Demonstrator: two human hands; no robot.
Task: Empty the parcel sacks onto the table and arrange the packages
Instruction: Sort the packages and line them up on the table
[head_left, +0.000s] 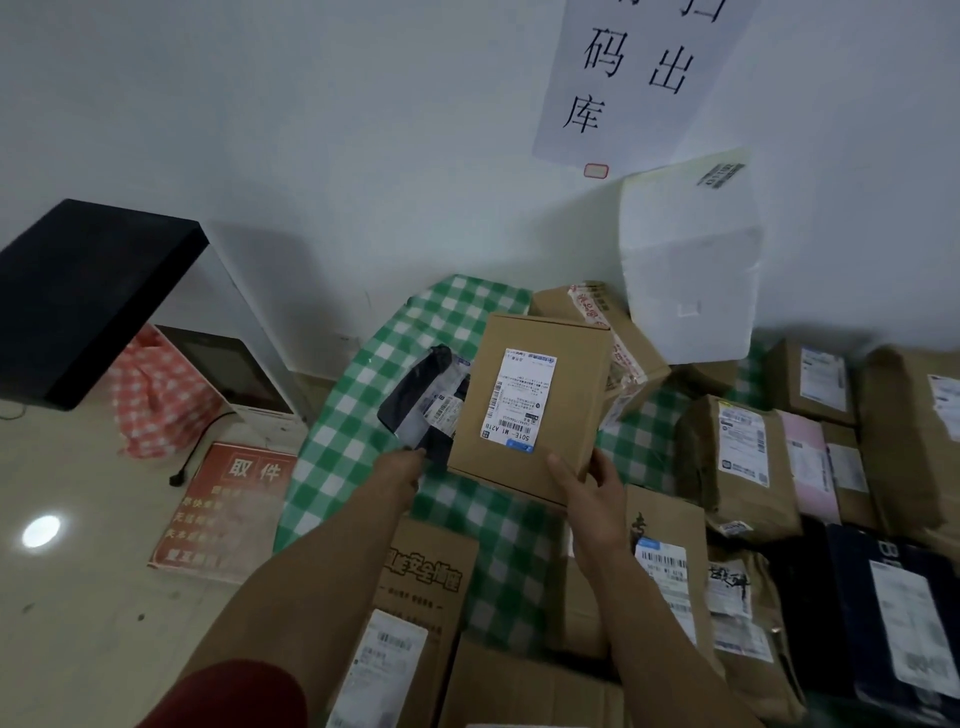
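A flat brown cardboard box (561, 384) with a white shipping label is held tilted above the green-checked tablecloth (358, 415). My right hand (587, 486) grips its near right corner, thumb on top. My left hand (402, 470) pinches the near end of a black plastic mailer (423, 395) that lies just left of the box, partly under it. Many more parcels crowd the table at right and near me.
A white foam box (685, 260) stands against the wall behind a taped carton (613, 332). Brown boxes, a pink mailer (808, 462) and dark bags (893, 613) fill the right side. Left of the table are a red floor sign (228, 509), a screen (228, 364) and a black shelf (88, 296).
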